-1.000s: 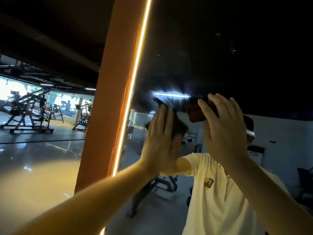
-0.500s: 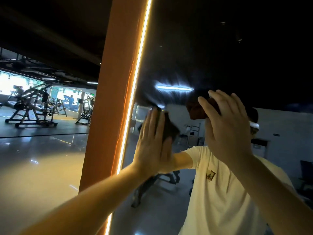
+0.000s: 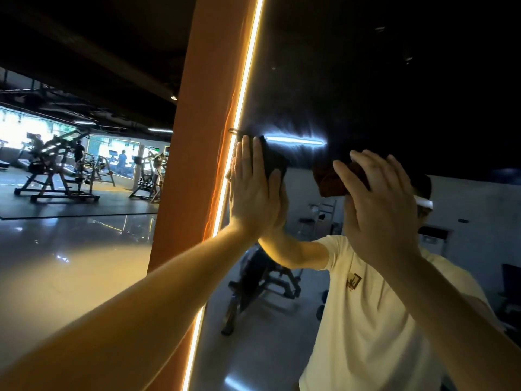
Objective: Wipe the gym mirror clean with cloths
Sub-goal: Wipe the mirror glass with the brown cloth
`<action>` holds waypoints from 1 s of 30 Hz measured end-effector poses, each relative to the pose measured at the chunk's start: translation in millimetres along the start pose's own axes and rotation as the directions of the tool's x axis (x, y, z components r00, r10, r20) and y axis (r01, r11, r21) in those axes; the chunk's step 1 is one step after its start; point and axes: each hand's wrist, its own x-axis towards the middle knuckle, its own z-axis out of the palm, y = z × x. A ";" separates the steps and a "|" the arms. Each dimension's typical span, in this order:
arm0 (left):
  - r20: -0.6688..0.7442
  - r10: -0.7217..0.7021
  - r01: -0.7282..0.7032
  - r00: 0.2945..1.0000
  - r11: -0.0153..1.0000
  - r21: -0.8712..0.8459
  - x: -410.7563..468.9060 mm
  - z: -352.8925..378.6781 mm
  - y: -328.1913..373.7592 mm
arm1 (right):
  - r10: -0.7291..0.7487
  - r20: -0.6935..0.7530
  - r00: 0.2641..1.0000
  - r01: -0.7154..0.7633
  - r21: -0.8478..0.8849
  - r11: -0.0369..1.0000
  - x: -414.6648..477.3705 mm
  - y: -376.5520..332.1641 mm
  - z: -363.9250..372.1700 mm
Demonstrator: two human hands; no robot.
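Head camera, at a gym wall: a person presses two cloths against a tall mirror (image 3: pixel 366 80) with both arms raised.

The left hand (image 3: pixel 253 193) lies flat on the glass, fingers straight and close together, pinning a dark cloth (image 3: pixel 273 162) that shows past the fingertips and along the thumb side. It sits at the mirror's left edge, just beside a glowing light strip (image 3: pixel 243 103) that runs the full height of the frame.

The right hand (image 3: pixel 377 210) is to its right and a little apart from it, with fingers spread and only slightly bent. It presses a brown cloth (image 3: pixel 328 180) whose bunched end sticks out to the left of the fingers. Neither hand grips its cloth; each holds it to the glass with the palm and fingers.

A streak of white ceiling light (image 3: pixel 296 141) is reflected in the glass just above and between the two hands.

The mirror also reflects the person's pale yellow T-shirt (image 3: pixel 366 320) and a workout bench (image 3: pixel 262 283).

An orange pillar (image 3: pixel 194 150) borders the light strip on its left. Beyond it, weight machines (image 3: pixel 53 167) stand on a glossy floor (image 3: pixel 56 263) in front of bright windows (image 3: pixel 19 125).
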 end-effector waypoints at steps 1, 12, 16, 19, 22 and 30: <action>-0.009 0.025 -0.025 1.000 1.000 -0.012 -13.6 2.5 0.6 | -0.004 -0.004 1.000 0.004 0.003 1.000 0.0 -0.1 0.3; 0.363 0.209 -0.156 0.908 0.973 -0.170 -162.0 -91.1 -71.7 | -0.002 0.002 1.000 0.002 0.038 0.999 -4.4 -8.8 -0.4; 0.455 -0.248 0.459 0.855 0.771 -0.442 -76.9 -98.9 -12.1 | 0.037 -0.030 0.999 -0.032 0.150 0.988 -6.2 -9.7 -2.6; 0.690 -0.300 0.720 0.659 0.518 -0.462 -33.5 -95.1 13.4 | 0.031 -0.028 0.999 -0.025 0.190 0.981 -7.6 -6.8 -6.4; 0.664 -0.247 0.649 0.706 0.600 -0.468 -17.5 -79.2 17.4 | 0.021 -0.034 0.999 -0.014 0.206 0.978 -8.5 -1.7 -10.0; -0.008 0.029 -0.029 1.000 0.999 0.034 -20.4 -37.8 -8.3 | -0.065 -0.057 0.996 0.072 0.133 0.988 -11.7 3.6 -6.9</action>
